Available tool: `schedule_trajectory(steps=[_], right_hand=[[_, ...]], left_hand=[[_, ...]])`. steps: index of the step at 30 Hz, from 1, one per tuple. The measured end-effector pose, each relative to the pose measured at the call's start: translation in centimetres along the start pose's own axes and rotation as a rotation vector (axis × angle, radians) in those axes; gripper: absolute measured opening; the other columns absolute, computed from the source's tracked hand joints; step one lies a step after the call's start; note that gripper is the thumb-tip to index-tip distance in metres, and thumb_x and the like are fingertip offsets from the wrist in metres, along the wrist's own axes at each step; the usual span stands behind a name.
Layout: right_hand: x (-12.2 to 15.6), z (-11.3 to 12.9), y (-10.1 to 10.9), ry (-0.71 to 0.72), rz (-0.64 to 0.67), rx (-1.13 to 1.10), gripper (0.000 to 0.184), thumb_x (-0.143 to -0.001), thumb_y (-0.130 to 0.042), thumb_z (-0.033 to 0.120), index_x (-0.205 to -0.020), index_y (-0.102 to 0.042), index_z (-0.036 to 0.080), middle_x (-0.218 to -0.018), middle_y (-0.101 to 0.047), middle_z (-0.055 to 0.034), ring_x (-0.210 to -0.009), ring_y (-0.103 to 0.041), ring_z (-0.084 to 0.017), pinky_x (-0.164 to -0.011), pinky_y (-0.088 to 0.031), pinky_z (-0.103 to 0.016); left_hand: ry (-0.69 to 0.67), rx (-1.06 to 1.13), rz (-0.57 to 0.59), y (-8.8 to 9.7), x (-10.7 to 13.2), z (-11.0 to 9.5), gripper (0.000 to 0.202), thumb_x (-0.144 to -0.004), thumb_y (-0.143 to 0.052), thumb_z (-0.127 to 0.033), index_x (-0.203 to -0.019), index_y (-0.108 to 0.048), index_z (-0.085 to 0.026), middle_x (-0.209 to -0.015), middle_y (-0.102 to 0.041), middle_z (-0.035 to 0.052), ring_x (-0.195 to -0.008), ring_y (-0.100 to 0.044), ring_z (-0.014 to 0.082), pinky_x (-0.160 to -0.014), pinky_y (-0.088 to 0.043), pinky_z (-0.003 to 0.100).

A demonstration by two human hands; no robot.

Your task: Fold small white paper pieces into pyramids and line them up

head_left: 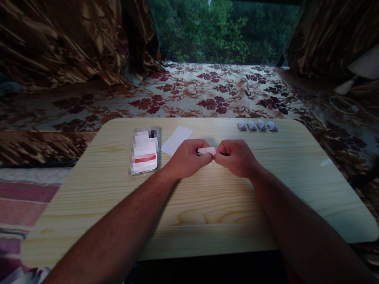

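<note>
Above the middle of the wooden table, a small folded piece of white paper [207, 150] is held between both hands. My left hand [191, 158] is closed on its left part, thumb and fingers pinching it. At the paper's right end, my right hand [236, 157] pinches the edge with thumb and index finger. The fingertips of both hands nearly meet there and cover part of the folds. Just beyond my left hand lies a flat white sheet of paper [177, 139], partly hidden by the hand.
A phone [145, 151], partly pixelated, lies left of the sheet. Several small folded paper pieces [257, 126] stand in a row near the far right edge of the table [213, 222]. Behind it are a flower-patterned ledge [210, 88], curtains [93, 34] and a window.
</note>
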State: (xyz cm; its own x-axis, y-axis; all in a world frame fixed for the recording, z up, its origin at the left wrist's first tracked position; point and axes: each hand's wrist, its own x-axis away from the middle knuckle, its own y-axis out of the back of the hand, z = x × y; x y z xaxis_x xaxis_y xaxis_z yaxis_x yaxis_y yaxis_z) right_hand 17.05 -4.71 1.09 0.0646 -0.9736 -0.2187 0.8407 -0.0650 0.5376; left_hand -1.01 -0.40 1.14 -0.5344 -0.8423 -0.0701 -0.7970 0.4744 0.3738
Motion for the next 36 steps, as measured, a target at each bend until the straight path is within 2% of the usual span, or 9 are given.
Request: schedule_trajectory(steps=[12,16,22,28,36], right_hand=[[0.1,0.1,0.8,-0.033,0.111,-0.089,0.014,-0.073,-0.062,0.025,-0.061,-0.059,0.017,-0.048,-0.052,0.0045,-0.045,-0.039,-0.008,-0.044,-0.026,-0.021],[0.0,0.3,0.8,-0.055,0.074,-0.079,0.017,-0.074,-0.063,0.028,-0.062,-0.061,0.016,-0.05,-0.054,0.0035,-0.046,-0.042,-0.008,-0.045,-0.028,-0.022],[-0.3,0.2,0.8,-0.098,0.088,-0.144,0.015,-0.074,-0.066,0.031,-0.07,-0.065,0.016,-0.056,-0.061,0.0018,-0.05,-0.05,-0.01,-0.047,-0.033,-0.022],[-0.3,-0.1,0.6,-0.07,0.033,-0.149,0.014,-0.075,-0.065,0.029,-0.069,-0.063,0.016,-0.056,-0.059,0.0023,-0.049,-0.049,-0.01,-0.047,-0.032,-0.023],[-0.3,-0.1,0.4,-0.061,-0.007,-0.151,0.01,-0.073,-0.064,0.024,-0.067,-0.063,0.016,-0.053,-0.056,0.0037,-0.047,-0.046,-0.009,-0.046,-0.031,-0.022]], left_hand=[[0.048,0.144,0.112,0.1,0.1,-0.4,0.018,-0.074,-0.065,-0.03,-0.076,-0.065,-0.012,-0.059,-0.055,-0.0024,-0.051,-0.044,0.0072,-0.049,-0.028,0.021],[0.074,0.16,0.079,0.1,0.0,-0.4,0.019,-0.073,-0.066,-0.031,-0.076,-0.064,-0.012,-0.059,-0.055,-0.0027,-0.052,-0.044,0.0072,-0.049,-0.027,0.021],[0.12,0.137,0.007,0.3,0.0,-0.4,0.019,-0.074,-0.064,-0.031,-0.079,-0.065,-0.013,-0.059,-0.053,-0.0035,-0.051,-0.041,0.0071,-0.048,-0.025,0.022],[0.112,0.136,-0.026,0.2,0.1,-0.8,0.019,-0.074,-0.064,-0.032,-0.076,-0.064,-0.013,-0.06,-0.053,-0.0035,-0.053,-0.042,0.0076,-0.05,-0.027,0.022],[0.089,0.163,-0.002,0.0,0.1,-1.0,0.022,-0.071,-0.068,-0.034,-0.077,-0.064,-0.013,-0.064,-0.055,-0.003,-0.057,-0.046,0.0086,-0.053,-0.031,0.022]])
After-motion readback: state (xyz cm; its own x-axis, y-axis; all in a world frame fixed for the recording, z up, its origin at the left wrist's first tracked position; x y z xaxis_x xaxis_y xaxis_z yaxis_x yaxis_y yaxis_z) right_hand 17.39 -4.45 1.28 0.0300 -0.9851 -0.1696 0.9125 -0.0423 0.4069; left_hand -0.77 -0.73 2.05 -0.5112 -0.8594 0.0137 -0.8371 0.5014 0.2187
